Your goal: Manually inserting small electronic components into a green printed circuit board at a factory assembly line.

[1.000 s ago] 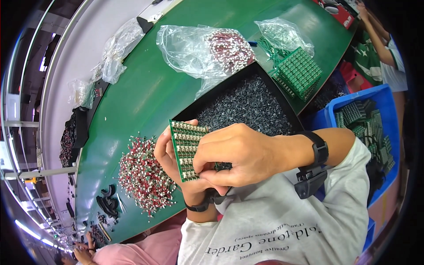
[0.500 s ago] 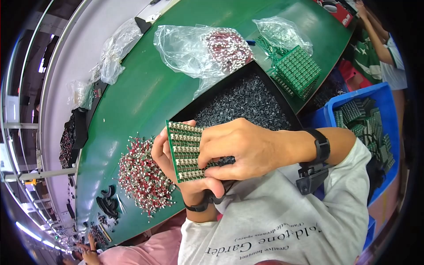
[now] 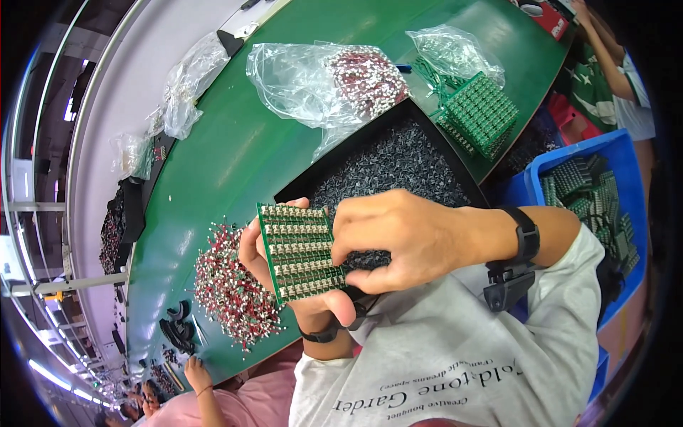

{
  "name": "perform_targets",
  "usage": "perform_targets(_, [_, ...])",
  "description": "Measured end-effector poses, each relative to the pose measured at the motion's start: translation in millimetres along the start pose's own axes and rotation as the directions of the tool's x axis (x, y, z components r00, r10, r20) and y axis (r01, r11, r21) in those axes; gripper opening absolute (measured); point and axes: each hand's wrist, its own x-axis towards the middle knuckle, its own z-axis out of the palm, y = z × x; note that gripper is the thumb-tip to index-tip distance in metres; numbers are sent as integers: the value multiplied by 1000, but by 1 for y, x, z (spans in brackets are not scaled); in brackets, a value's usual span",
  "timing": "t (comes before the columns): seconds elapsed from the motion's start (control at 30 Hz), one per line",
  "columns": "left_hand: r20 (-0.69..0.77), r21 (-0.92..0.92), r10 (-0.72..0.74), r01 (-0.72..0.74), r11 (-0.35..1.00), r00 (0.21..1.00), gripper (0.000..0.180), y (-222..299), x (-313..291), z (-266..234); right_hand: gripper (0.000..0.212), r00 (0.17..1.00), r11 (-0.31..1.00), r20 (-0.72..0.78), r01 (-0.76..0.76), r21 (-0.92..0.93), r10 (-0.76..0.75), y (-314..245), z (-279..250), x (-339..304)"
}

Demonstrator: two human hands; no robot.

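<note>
A green circuit board panel (image 3: 299, 249) with rows of white connectors is held tilted in my left hand (image 3: 252, 249), fingers behind its left side and thumb near the lower edge. My right hand (image 3: 398, 238) is at the panel's right edge, its fingers bent and drawn together. Whatever small thing may be in those fingertips is hidden. Under both hands lies a black tray (image 3: 320, 169) filled with small black pieces (image 3: 398, 156).
Left of my hands is a heap of red and white wired connectors (image 3: 238, 292). Beyond the tray lie a clear bag (image 3: 292, 78) and a stack of green panels (image 3: 480, 107). A blue bin (image 3: 633, 164) of boards stands right. A co-worker's hand (image 3: 198, 373) is at the lower left.
The panel has shifted slightly left and down, and turned to face up more. My right fingers have moved off its face to its right edge. A co-worker's hand has come onto the table edge.
</note>
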Motion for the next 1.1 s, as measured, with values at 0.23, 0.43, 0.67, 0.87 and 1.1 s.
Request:
perform_targets(0.23, [-48, -71, -28, 25, 997, 998, 130, 1, -1, 5, 16, 997, 997, -30, 71, 6, -71, 2, 18, -3])
perform_targets(0.43, [-44, 2, -63, 63, 998, 997, 130, 4, -3, 6, 12, 992, 995, -70, 104, 7, -103, 2, 21, -5])
perform_targets(0.67, [-32, -5, 53, -53, 999, 998, 114, 1, -4, 8, 12, 996, 996, -73, 51, 73, -46, 1, 21, -5])
perform_targets(0.87, [-4, 79, 121, -120, 990, 993, 93, 4, -1, 9, 13, 996, 995, -79, 36, 96, -28, 0, 23, -7])
perform_targets(1.1, [-60, -55, 75, -79, 995, 995, 108, 2, -4, 9, 15, 981, 1000, -194, 9, -30, -14, -5, 9, -5])
